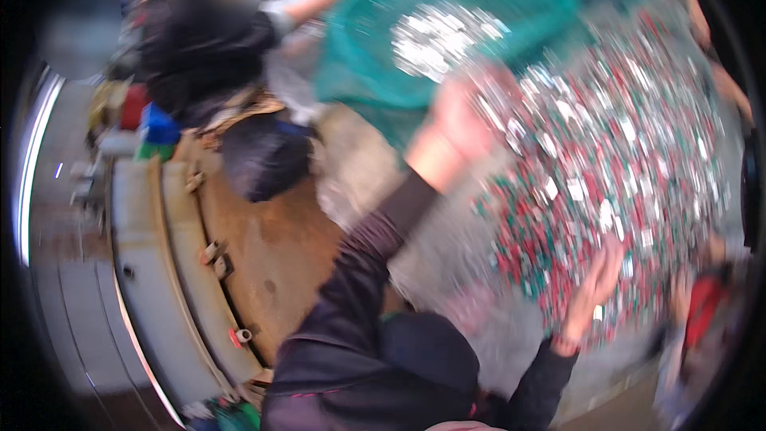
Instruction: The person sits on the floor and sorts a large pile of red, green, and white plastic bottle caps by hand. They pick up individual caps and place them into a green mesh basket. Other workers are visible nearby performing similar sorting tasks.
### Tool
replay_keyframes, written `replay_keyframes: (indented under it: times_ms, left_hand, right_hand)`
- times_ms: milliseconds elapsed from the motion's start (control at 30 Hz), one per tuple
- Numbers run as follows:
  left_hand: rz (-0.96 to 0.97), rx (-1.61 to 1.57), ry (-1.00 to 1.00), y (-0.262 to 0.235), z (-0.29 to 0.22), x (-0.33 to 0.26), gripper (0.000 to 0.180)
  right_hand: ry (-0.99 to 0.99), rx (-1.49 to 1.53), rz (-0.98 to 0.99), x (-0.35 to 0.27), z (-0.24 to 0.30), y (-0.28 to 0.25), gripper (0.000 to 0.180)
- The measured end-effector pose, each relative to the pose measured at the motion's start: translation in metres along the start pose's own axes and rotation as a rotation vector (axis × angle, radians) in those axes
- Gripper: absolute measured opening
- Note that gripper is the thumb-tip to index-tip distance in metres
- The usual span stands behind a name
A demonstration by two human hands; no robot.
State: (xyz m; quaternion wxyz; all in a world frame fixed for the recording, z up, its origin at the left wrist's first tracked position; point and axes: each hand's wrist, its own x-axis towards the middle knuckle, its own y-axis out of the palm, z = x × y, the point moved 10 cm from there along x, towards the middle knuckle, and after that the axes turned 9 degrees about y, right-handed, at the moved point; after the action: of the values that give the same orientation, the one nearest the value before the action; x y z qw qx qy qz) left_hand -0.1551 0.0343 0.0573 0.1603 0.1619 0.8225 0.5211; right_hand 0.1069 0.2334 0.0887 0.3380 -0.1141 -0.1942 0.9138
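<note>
A wide heap of small red, green and silvery-white pieces (pixel 606 168) covers the work surface, too smeared to tell their kind. My left hand (pixel 471 116) is stretched out between the heap and a teal mesh net (pixel 351 40), which is spread like a basin around a white, shiny pile (pixel 443 38). Motion blurs its fingers, and silvery pieces show right beside them; whether it holds any is unclear. Lower down, my right hand (pixel 594 283) reaches over the near edge of the heap, fingers stretched out, with nothing visible gripped.
At the upper left a person in dark clothing (pixel 211 56) reaches toward the surface. Other people's arms (pixel 730 92) come in from the right, and someone in red and grey (pixel 702 307) is at the lower right. Metal panels (pixel 152 263) line the left beside a brown floor (pixel 271 247).
</note>
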Motion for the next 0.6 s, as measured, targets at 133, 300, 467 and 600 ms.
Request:
replay_keyframes:
  times_ms: [133,300,467,600]
  left_hand:
    - [-0.132,1.366,0.757,0.058,-0.154,0.046,0.051]
    - [0.309,1.814,0.735,0.055,-0.04,-0.011,0.029]
    - [0.955,1.981,0.139,-0.016,0.145,-0.074,0.048]
    - [0.931,2.01,0.217,-0.024,0.167,-0.075,0.043]
  right_hand:
    - [0.025,-0.089,-0.149,0.009,-0.027,-0.045,0.036]
    - [0.186,-0.245,-0.135,0.009,-0.055,-0.047,0.07]
    - [0.246,-0.627,0.095,-0.009,-0.094,-0.011,0.11]
    - [0.197,-0.681,0.002,-0.03,-0.113,0.0,0.079]
